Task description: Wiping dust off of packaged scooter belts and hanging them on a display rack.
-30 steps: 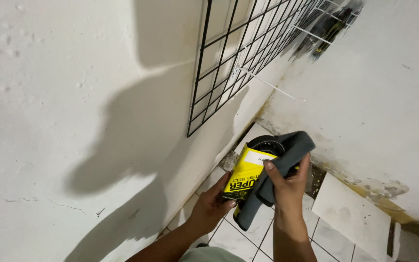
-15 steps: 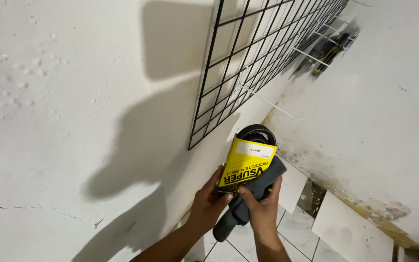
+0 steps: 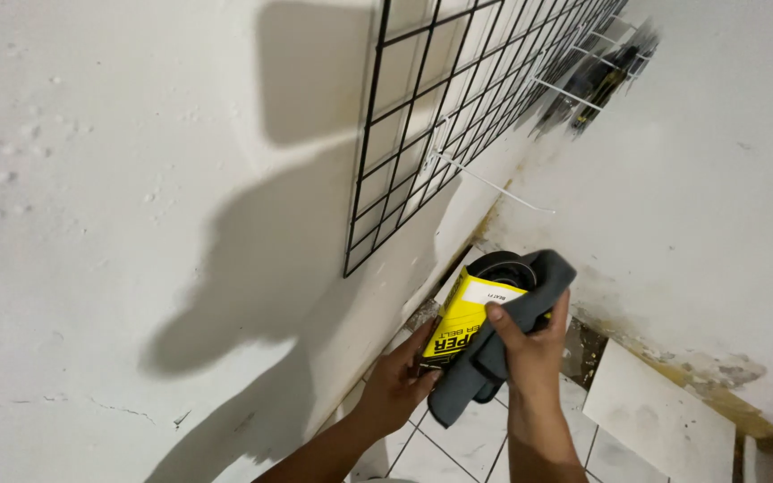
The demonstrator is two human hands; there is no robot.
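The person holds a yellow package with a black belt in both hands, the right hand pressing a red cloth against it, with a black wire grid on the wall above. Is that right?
Not quite: the cloth is dark grey, not red, as the head view shows. The rest holds: the left hand and right hand hold the yellow package with its black belt, below the black wire grid on the wall.

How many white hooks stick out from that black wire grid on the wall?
2 clearly: one long white hook near the wire grid's lower middle, bare, and one farther along near the top right, carrying dark packages. More may be hidden beyond that blurred far end.
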